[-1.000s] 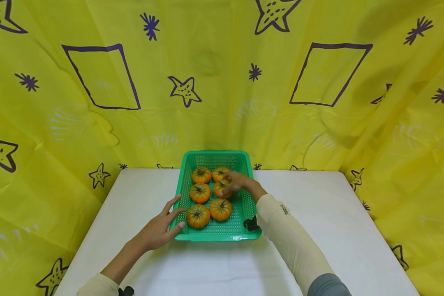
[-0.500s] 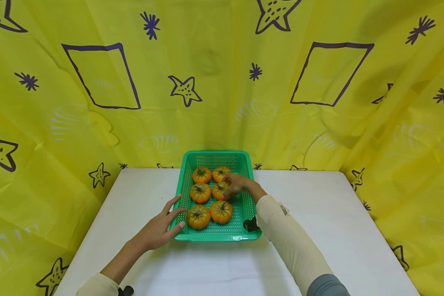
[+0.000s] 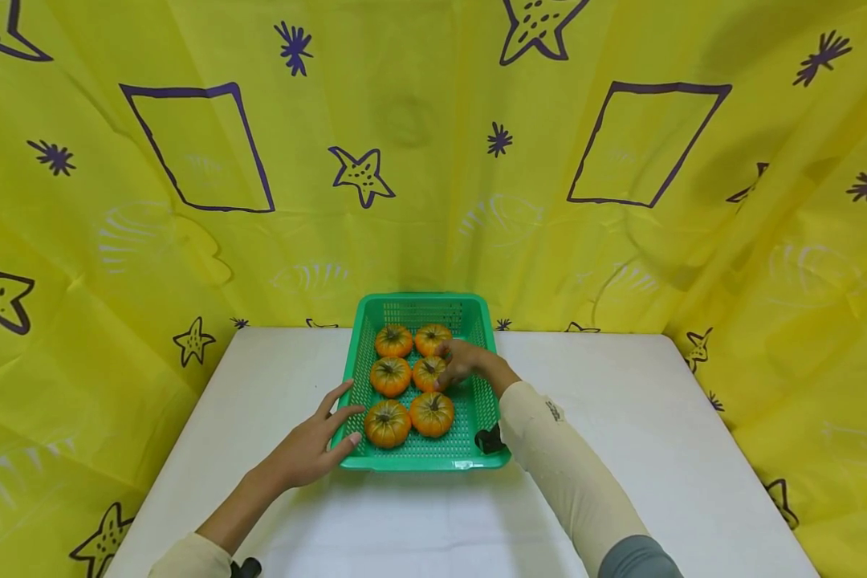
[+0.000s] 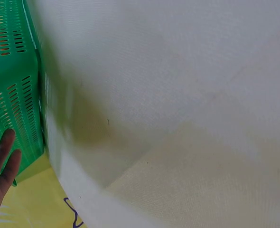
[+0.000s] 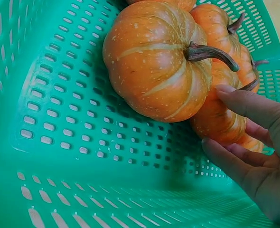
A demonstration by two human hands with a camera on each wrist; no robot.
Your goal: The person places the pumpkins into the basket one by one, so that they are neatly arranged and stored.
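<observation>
Several small orange pumpkins sit in two columns in a green plastic basket (image 3: 419, 464). My right hand (image 3: 464, 359) reaches over the basket's right side and grips the middle pumpkin of the right column (image 3: 425, 373). In the right wrist view, the thumb lies by this pumpkin's (image 5: 216, 122) stem and a finger is at its lower side. The front right pumpkin (image 3: 431, 414) sits just in front of it, beside the front left pumpkin (image 3: 387, 424). At the basket's left rim, my left hand (image 3: 311, 449) has its fingers spread, fingertips right at the edge.
The basket stands on a white table (image 3: 585, 449) near its back edge. A yellow curtain (image 3: 433, 233) with starfish drawings encloses the table at the back and sides. Two more pumpkins fill the back row, and another pumpkin (image 3: 390, 376) lies middle left.
The middle right pumpkin has shifted slightly left with my right hand at it. The front right pumpkin has moved a little toward me. My left hand has stayed at the rim.
</observation>
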